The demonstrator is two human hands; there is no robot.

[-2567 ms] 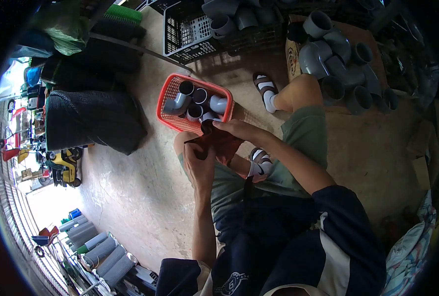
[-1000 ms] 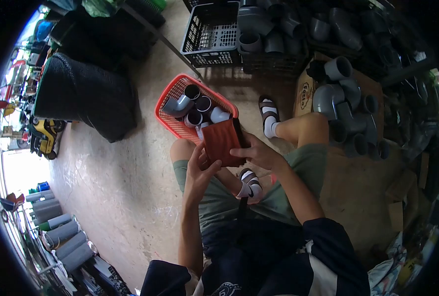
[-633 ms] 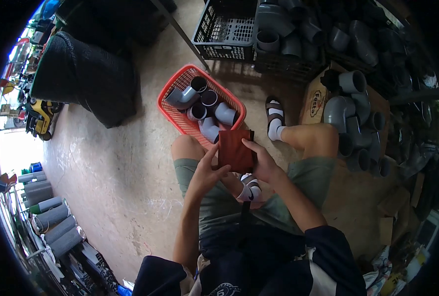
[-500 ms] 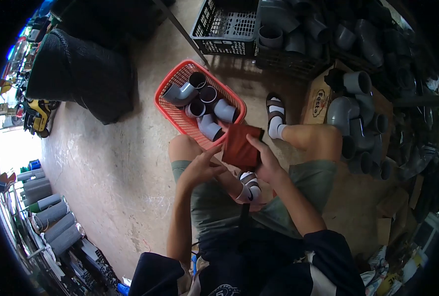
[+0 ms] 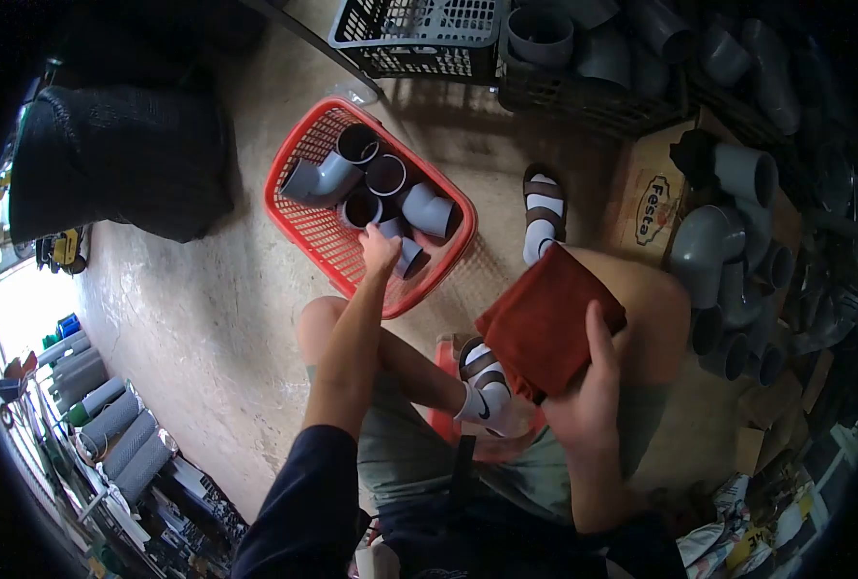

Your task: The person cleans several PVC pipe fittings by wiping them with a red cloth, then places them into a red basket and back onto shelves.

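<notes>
My left hand (image 5: 381,249) reaches into the red plastic basket (image 5: 289,224), its fingers at a grey pipe fitting (image 5: 361,207) with a dark round opening. Whether the fingers grip it is hard to make out. Several more grey elbow fittings lie in the basket, among them a bent one (image 5: 323,179) at the left and one (image 5: 429,210) at the right. My right hand (image 5: 591,386) holds a folded red-brown cloth (image 5: 551,318) above my right knee, thumb on top and the other fingers hidden beneath.
A black crate (image 5: 417,53) stands beyond the basket. Grey fittings fill dark crates at the upper right. A cardboard box (image 5: 646,198) with more fittings (image 5: 708,246) is at the right. A black-wrapped bundle (image 5: 120,159) stands at the left, with mesh rolls (image 5: 110,425) lower down.
My left hand has left the cloth and moved forward into the basket. My right hand has shifted right with the cloth, which now shows a broader face. The camera view has shifted somewhat.
</notes>
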